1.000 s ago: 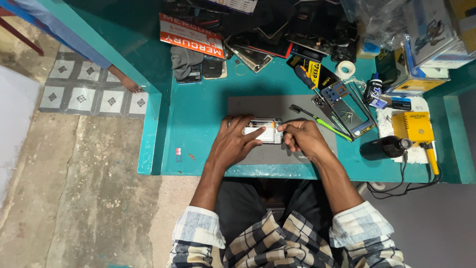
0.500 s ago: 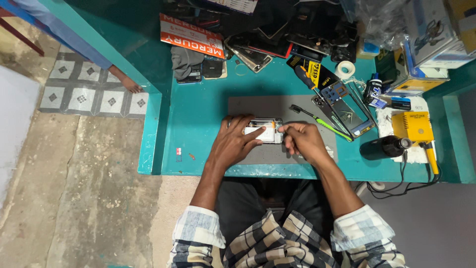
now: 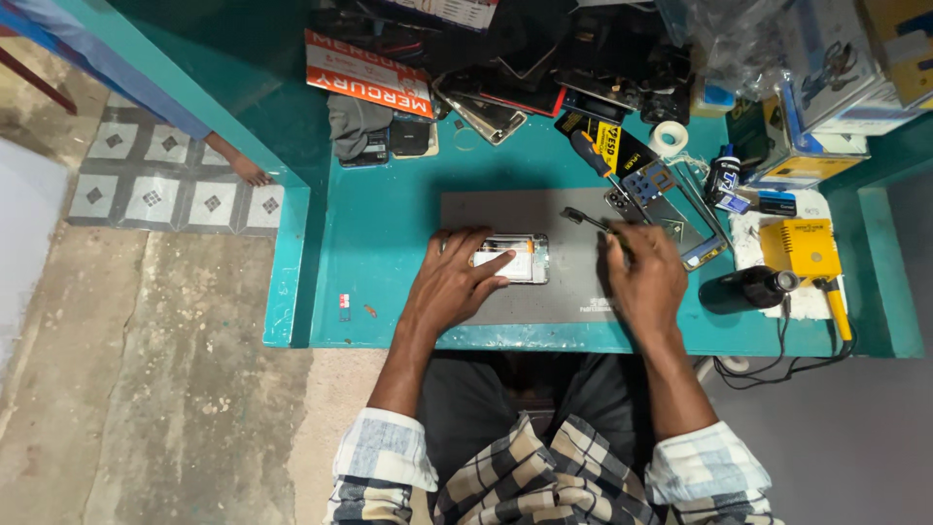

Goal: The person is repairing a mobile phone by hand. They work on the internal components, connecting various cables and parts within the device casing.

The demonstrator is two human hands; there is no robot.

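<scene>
While the left hand lies flat with its fingers spread, the forefinger pins the opened phone to the grey mat; nothing is clasped, only pressed. Beside it to the right, the right hand curls shut around a thin tool, whose dark tip sticks out up and left of the knuckles, clear of the phone. Both forearms run back to rolled checked cuffs.

Just beyond the right hand lies a second phone with a screwdriver above it. Further right sit a black bottle on its side and a yellow box. Far above the left hand, an orange and white carton lies aslant on the teal table; blue and yellow boxes are stacked at the far right.

A second ago the right hand worked at the phone's right end; now it has drawn away rightward, while the left has stayed put.
</scene>
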